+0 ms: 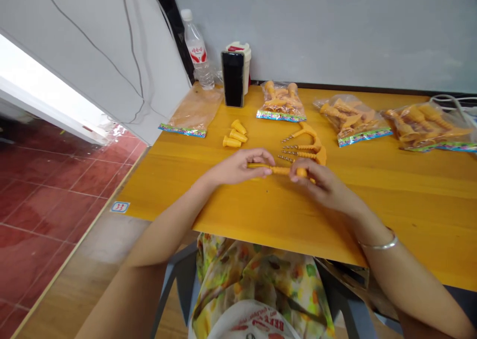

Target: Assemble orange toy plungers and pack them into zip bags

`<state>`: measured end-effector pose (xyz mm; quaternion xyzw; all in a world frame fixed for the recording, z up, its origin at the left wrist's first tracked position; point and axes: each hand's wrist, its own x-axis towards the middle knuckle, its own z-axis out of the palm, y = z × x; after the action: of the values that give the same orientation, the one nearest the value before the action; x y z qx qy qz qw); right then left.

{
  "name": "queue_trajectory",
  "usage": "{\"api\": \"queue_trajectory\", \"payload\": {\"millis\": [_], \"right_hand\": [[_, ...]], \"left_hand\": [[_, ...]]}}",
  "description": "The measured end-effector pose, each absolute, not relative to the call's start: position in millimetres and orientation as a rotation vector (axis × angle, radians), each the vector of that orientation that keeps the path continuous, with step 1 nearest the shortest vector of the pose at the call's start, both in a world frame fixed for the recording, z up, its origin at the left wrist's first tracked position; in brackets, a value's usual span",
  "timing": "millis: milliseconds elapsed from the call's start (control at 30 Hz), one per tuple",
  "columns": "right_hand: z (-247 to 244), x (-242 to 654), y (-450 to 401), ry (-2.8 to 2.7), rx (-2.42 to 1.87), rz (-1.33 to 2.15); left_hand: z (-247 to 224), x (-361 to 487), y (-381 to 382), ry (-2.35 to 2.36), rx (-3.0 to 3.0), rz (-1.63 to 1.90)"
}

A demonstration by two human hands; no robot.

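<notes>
Head view: left hand (242, 167) and right hand (324, 182) grip an orange tool (280, 170) well inside the table edge (261, 241)

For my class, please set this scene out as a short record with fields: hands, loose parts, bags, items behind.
Left hand: fingers at one end of an orange ribbed piece
Right hand: gripping its other end
Loose parts: three orange sleeves; orange-handled metal spirals
Bags: three filled bags; one flat bag
Items behind: bottle; upright phone before lidded cup
</notes>
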<state>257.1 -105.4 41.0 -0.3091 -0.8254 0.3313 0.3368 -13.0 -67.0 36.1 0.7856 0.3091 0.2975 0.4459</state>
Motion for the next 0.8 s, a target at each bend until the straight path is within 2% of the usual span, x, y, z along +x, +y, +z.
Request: {"api": "queue_trajectory", "payload": {"millis": [33,100,167,233,367,500,800], "right_hand": [[44.1,260.3,-108.7,-2.269,-0.728,0.636],[48.8,268.9,-113.8,-2.395,-0.637,0.277],[48.7,277.7,-114.5,-2.422,-0.636,0.095],[42.9,283.6,-110.5,-2.447,-0.667,0.066],[23.9,282.2,-99.7,-2.558,-0.716,0.073],[13.3,277.1,-97.4,-2.617,-0.729,0.036],[15.3,276.8,-101.7,-2.749,-0.774,0.008]], "left_hand": [[40.3,-27.1,-59.9,0.794,1.835,0.723],[44.7,-55.8,-44.2,0.883,1.631,0.934],[42.4,-75.5,-31.2,1.069,1.622,1.176],[34.7,-78.9,-24.6,1.180,1.832,1.249],[17.4,-56.4,-28.0,1.242,2.343,0.885],[10.1,-49.0,-32.3,1.381,2.489,0.675],[10.9,-56.2,-30.2,1.372,2.564,0.727]]}}
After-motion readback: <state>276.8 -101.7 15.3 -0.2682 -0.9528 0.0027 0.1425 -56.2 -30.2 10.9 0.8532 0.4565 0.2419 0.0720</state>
